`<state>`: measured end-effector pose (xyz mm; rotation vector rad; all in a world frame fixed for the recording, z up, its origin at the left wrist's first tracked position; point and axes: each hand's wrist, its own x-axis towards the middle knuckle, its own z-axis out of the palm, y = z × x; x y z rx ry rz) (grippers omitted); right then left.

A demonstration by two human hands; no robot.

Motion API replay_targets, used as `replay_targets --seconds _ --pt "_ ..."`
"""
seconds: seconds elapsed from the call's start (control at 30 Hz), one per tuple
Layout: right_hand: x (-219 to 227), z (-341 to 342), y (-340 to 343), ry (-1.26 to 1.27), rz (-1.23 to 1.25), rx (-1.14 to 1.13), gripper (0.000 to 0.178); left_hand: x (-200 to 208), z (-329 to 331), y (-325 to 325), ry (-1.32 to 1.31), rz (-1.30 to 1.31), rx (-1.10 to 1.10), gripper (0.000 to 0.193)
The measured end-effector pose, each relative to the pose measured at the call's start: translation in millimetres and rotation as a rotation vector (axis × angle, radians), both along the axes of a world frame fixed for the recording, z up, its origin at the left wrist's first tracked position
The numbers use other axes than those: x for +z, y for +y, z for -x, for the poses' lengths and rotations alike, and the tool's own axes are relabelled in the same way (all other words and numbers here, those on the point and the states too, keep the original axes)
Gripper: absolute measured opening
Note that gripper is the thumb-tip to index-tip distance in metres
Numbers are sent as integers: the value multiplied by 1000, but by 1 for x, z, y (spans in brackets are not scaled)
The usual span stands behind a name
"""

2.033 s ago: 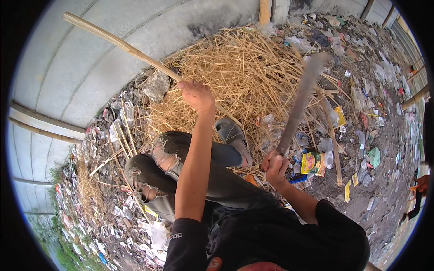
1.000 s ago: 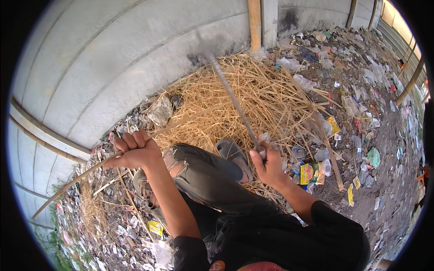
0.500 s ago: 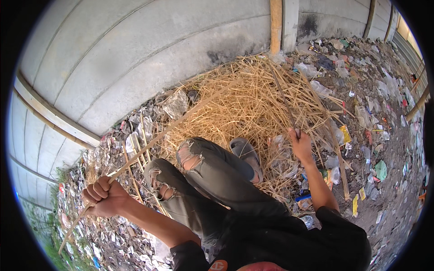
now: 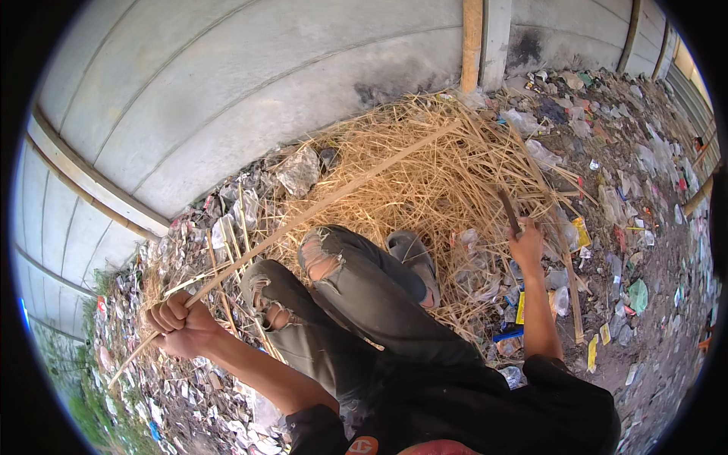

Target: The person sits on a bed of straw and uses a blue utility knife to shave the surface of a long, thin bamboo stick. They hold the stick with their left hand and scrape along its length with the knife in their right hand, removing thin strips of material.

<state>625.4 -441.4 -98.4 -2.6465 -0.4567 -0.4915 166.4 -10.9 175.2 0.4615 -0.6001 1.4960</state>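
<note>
- Strip (image 4: 303, 219) is slanting across, just beyond the knees (image 4: 322, 265), its far end showing over the dry pile (image 4: 394, 182); can't tell if it's touching the pile.
- Left hand (image 4: 182, 326) is gripping it near the lower end, fingers curled tight, with a short bit poking out past the fist.
- Right hand (image 4: 528, 244) is holding a blade (image 4: 509, 211), fingers wrapped round the handle end, and the blade is sitting apart from the strip.
- Step in hand, I'd guess, is positioning the strip; nothing's being cut right now.
- Next move is probably calling for a firm left grip and keeping the edge off the knees and shoe (image 4: 413, 258).
- Wall (image 4: 227, 98) is limiting the far side; the right is looking roomier, with mostly low litter (image 4: 523, 121).
</note>
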Motion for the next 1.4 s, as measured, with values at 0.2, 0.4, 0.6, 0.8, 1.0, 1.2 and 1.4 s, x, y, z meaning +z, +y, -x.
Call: replay_targets --seconds 0.2,0.4,0.6,0.8,1.0,1.2,1.4 --pt "148 70 118 905 -1258 683 61 -28 -34 -20 109 160 -28 74" --pt "189 87 177 896 -1508 824 34 -70 -36 -31 122 448 43 72" --pt "196 99 189 977 -1490 816 29 -98 -11 -42 160 309 -70 76" --pt "179 92 200 981 -1564 714 30 -119 -16 -139 954 420 -74 77" --pt "168 111 215 1024 -1357 866 27 -93 -32 -210 1545 -309 110 44" --pt "161 119 215 1083 -1229 988 26 -74 -91 -163 1795 -754 789 47" --pt "114 93 181 1023 -1005 840 34 -124 -90 -139 1949 -697 230 35"
